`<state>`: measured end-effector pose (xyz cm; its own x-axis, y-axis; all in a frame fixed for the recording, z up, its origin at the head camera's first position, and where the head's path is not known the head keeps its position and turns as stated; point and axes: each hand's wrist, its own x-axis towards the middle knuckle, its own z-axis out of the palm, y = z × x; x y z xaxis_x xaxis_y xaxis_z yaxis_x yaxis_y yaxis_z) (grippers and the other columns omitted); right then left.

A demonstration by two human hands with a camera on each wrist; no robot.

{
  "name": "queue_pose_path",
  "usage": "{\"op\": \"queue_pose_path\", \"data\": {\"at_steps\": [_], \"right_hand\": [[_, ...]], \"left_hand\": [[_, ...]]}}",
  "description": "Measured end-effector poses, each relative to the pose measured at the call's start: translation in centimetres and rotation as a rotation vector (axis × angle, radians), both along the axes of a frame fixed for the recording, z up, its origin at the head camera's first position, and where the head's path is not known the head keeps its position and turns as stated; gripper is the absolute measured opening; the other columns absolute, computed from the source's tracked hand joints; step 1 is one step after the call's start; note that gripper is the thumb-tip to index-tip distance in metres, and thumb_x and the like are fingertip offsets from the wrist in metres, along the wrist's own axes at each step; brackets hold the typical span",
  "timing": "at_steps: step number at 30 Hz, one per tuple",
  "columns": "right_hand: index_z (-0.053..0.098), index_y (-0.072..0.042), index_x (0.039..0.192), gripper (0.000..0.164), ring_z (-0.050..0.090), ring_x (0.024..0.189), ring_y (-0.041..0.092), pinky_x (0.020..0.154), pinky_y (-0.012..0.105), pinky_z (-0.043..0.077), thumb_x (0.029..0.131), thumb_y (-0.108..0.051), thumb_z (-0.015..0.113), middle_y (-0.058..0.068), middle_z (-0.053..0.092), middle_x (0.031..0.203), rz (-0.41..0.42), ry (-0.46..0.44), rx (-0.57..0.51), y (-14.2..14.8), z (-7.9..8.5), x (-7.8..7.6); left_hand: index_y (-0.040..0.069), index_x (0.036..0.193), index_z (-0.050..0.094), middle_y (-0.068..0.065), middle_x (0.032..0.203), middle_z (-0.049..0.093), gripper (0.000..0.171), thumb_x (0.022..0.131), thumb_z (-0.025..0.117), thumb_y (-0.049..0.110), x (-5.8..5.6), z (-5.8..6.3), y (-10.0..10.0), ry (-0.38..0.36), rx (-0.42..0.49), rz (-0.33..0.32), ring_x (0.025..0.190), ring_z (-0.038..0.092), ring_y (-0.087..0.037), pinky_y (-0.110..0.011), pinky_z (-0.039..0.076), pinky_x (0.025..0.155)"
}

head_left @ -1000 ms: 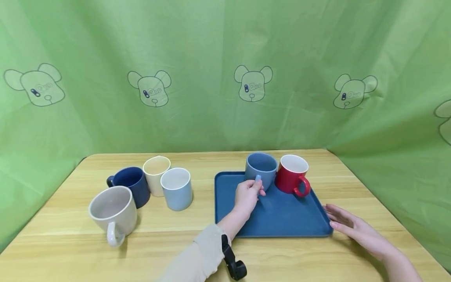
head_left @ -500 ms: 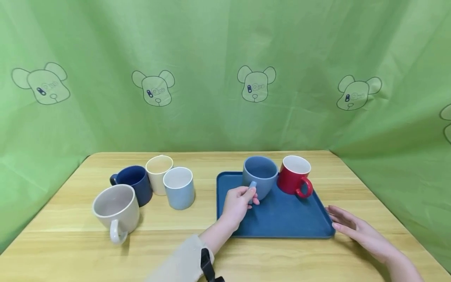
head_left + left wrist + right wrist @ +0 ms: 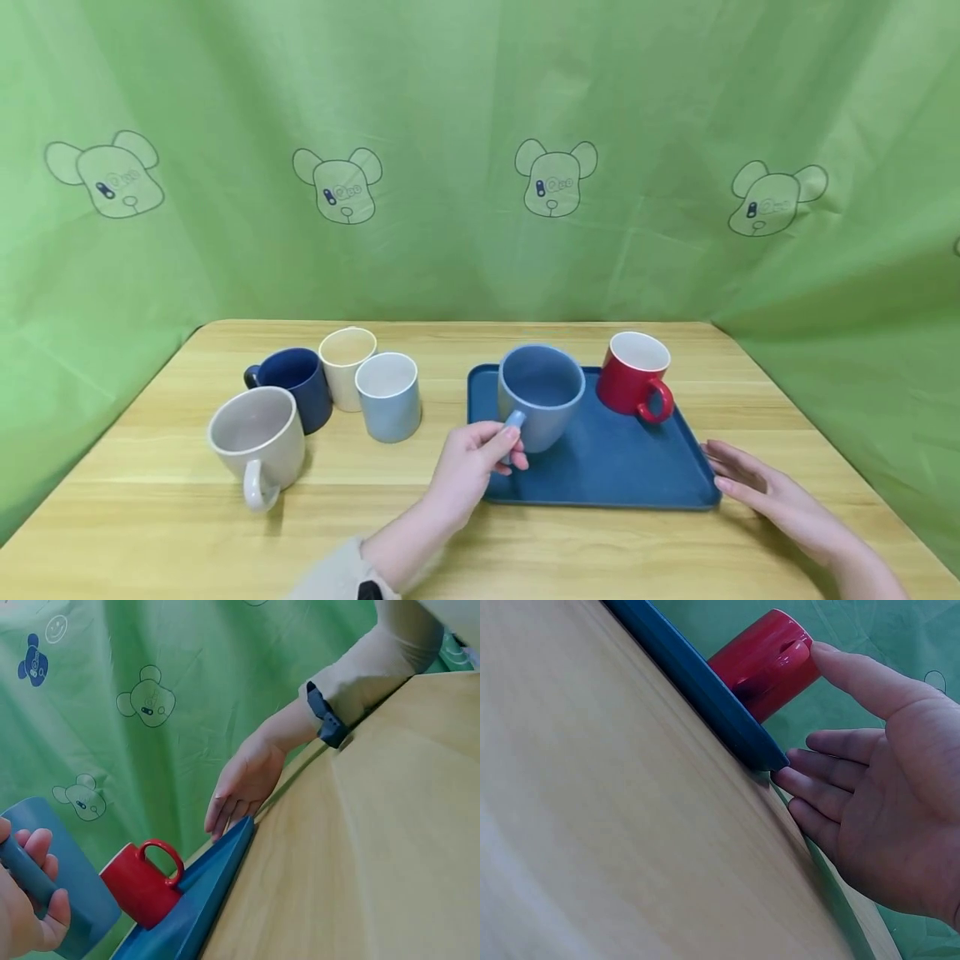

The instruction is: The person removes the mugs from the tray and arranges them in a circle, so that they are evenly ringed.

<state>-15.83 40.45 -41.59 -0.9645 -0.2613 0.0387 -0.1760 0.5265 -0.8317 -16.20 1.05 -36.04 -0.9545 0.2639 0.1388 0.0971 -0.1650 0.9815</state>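
My left hand (image 3: pixel 468 467) grips a grey-blue mug (image 3: pixel 542 400) by its handle. In the head view the mug overlaps the left part of the blue tray (image 3: pixel 615 475); the left wrist view has it tilted, with fingers wrapped round the handle. A red mug (image 3: pixel 633 375) with a white inside stands at the tray's back right, its handle toward the front right. Beside the tray's right edge is my right hand (image 3: pixel 772 500), fingers extended, fingertips right at the rim. From the right wrist the palm (image 3: pixel 907 795) shows with nothing in it.
Left on the wooden table (image 3: pixel 360 533) is a cluster of mugs: a large off-white mug (image 3: pixel 262 442), a dark blue mug (image 3: pixel 303 392), a cream mug (image 3: pixel 345 379) and a light blue cup (image 3: pixel 390 404). A green curtain (image 3: pixel 450 250) hangs behind.
The grey-blue mug has moved left and toward the front with my left hand, away from the red mug. My right hand stays by the tray's edge. The view has shifted slightly.
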Motion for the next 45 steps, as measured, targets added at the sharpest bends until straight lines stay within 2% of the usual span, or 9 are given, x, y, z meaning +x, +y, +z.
{"op": "queue_pose_path", "data": {"at_steps": [7,14,20,24,29,34,37,38,45], "right_hand": [[0.02,0.008,0.143,0.054,0.036,0.109,-0.019,0.081,0.008,0.035,0.099,-0.013,0.043,-0.033,0.037,0.124,-0.002,-0.001,0.007,0.2,0.0,0.1],[0.021,0.004,0.144,0.054,0.036,0.109,-0.02,0.081,0.009,0.035,0.099,-0.018,0.043,-0.027,0.037,0.127,-0.028,-0.023,0.038,0.1,0.2,0.1],[0.022,0.004,0.143,0.054,0.037,0.11,-0.019,0.082,0.008,0.035,0.099,-0.017,0.044,-0.028,0.038,0.127,-0.012,-0.023,0.02,-0.1,0.1,0.1],[0.022,0.003,0.144,0.054,0.036,0.11,-0.019,0.082,0.008,0.035,0.099,-0.017,0.044,-0.028,0.037,0.128,-0.01,-0.02,0.024,-0.1,0.1,0.1],[0.022,0.004,0.144,0.054,0.036,0.11,-0.019,0.082,0.008,0.035,0.099,-0.017,0.044,-0.026,0.038,0.128,-0.01,-0.014,0.033,0.0,0.1,0.0],[0.022,0.005,0.143,0.054,0.037,0.11,-0.019,0.082,0.008,0.034,0.099,-0.015,0.044,-0.018,0.04,0.132,-0.007,-0.01,0.021,0.2,0.1,0.0],[0.021,0.005,0.143,0.054,0.036,0.11,-0.019,0.082,0.007,0.034,0.099,-0.015,0.044,-0.021,0.04,0.131,-0.003,-0.013,0.011,0.2,-0.1,0.0],[0.022,0.005,0.143,0.054,0.037,0.11,-0.019,0.082,0.007,0.034,0.099,-0.016,0.044,-0.026,0.039,0.128,-0.009,-0.02,0.007,0.1,-0.1,0.0],[0.022,0.005,0.143,0.054,0.036,0.11,-0.02,0.082,0.008,0.035,0.099,-0.017,0.044,-0.03,0.038,0.126,-0.015,-0.016,0.021,0.0,-0.1,0.0]], "left_hand": [[-0.022,0.089,0.053,-0.002,0.069,0.063,0.034,0.093,0.053,0.012,1.8,-0.3,-3.1,-0.01,-0.003,-0.046,0.069,0.059,-0.011,-0.026,0.048,0.067],[-0.023,0.088,0.052,0.001,0.069,0.064,0.034,0.093,0.052,0.01,3.4,-0.7,-6.3,-0.022,-0.029,-0.006,0.069,0.058,-0.011,-0.025,0.048,0.069],[-0.017,0.086,0.056,-0.002,0.073,0.064,0.029,0.094,0.05,0.011,4.6,-1.9,-9.2,-0.088,-0.042,-0.005,0.073,0.057,-0.013,-0.028,0.049,0.074],[-0.018,0.088,0.055,-0.002,0.076,0.064,0.03,0.095,0.049,0.01,5.3,-2.7,-10.7,-0.127,-0.045,0.005,0.074,0.059,-0.012,-0.029,0.05,0.075],[-0.023,0.09,0.052,0.0,0.074,0.064,0.031,0.094,0.048,0.008,5.8,-3.2,-11.9,-0.122,-0.073,0.084,0.073,0.059,-0.011,-0.027,0.051,0.073],[-0.015,0.086,0.058,-0.005,0.073,0.064,0.026,0.094,0.05,0.008,5.6,-3.5,-12.0,-0.141,-0.083,0.21,0.073,0.059,-0.013,-0.028,0.051,0.072],[-0.014,0.086,0.06,-0.007,0.073,0.064,0.025,0.093,0.051,0.008,5.5,-3.8,-11.8,-0.133,-0.082,0.269,0.073,0.059,-0.014,-0.027,0.051,0.071],[-0.014,0.085,0.06,-0.007,0.072,0.064,0.024,0.093,0.051,0.008,5.4,-3.9,-11.7,-0.13,-0.077,0.28,0.072,0.06,-0.014,-0.027,0.051,0.07],[-0.019,0.086,0.057,-0.004,0.069,0.064,0.025,0.093,0.05,0.003,5.4,-4.6,-11.7,-0.067,-0.058,0.331,0.068,0.061,-0.011,-0.026,0.052,0.066]]}}
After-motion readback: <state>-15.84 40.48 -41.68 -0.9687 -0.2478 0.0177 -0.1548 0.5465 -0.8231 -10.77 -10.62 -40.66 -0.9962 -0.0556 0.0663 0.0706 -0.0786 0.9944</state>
